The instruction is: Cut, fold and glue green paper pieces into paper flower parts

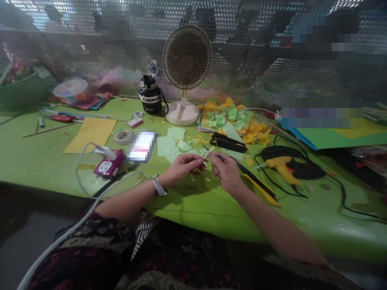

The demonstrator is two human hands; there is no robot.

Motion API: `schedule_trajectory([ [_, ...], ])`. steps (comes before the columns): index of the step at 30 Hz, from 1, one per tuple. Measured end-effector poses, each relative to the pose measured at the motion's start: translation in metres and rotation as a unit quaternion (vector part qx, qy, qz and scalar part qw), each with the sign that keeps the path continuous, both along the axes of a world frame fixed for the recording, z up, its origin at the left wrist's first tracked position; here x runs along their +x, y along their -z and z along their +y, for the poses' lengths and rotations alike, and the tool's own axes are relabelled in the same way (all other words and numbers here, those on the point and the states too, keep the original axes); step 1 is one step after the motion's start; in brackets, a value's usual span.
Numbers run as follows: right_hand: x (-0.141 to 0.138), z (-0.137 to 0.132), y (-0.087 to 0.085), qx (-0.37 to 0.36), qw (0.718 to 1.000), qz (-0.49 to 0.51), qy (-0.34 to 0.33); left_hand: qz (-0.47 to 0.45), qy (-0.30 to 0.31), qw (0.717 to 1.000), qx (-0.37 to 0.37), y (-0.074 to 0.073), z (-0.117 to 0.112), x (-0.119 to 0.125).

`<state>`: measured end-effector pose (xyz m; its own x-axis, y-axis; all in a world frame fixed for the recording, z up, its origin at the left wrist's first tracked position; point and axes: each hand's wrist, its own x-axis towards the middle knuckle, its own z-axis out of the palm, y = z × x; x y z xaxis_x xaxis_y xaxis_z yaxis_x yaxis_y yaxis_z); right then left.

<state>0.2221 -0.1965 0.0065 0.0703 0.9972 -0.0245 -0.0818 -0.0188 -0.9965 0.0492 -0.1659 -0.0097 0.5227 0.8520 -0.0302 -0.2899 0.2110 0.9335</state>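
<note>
One sliver of pale green paper (209, 150) sits above the middle of the surface, between the two hands, its long axis slanting up and to the right. The left hand (183, 168) is the nearer: its fingers come together at the sliver's lower end and appear to pinch it. The right hand (226, 173) lies just beside the other end, its fingers curled close together around a tiny blue-tipped item (218, 157), too small to name; whether they also touch the paper cannot be told.

Just ahead lie scattered green paper scraps (169, 146) and a black clip-like tool (228, 143). To the right are a yellow utility knife (261, 187) and a yellow hot glue gun (282, 169). Yellow and green cut paper shapes (232, 121) are heaped beyond them, near a small desk fan (187, 64). To the left are a pink power socket (109, 164) and a roll of tape (123, 137), all on the green surface (187, 201).
</note>
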Motion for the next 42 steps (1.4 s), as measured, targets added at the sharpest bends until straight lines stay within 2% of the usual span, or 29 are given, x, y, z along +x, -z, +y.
schedule_trajectory([
  [4,0.007,-0.004,-0.003,0.070,0.989,-0.130,-0.010,0.010,-0.041,0.998,0.041,0.000,0.006,-0.002],
  [8,0.005,-0.007,-0.003,0.143,0.946,-0.289,-0.034,0.025,-0.050,0.996,0.073,-0.003,0.009,-0.004],
  [14,0.004,-0.005,0.000,0.199,0.903,-0.380,-0.024,0.027,-0.033,0.995,0.090,-0.006,0.006,-0.004],
  [21,0.008,-0.002,0.001,0.218,0.888,-0.404,-0.037,0.021,-0.018,0.995,0.098,-0.005,0.008,-0.005],
  [36,0.010,-0.004,-0.008,0.222,0.886,-0.398,-0.088,0.044,-0.025,0.985,0.162,-0.003,0.011,-0.009],
  [42,0.010,-0.004,-0.009,0.208,0.895,-0.373,-0.128,0.037,-0.036,0.987,0.155,-0.001,0.010,-0.006],
])
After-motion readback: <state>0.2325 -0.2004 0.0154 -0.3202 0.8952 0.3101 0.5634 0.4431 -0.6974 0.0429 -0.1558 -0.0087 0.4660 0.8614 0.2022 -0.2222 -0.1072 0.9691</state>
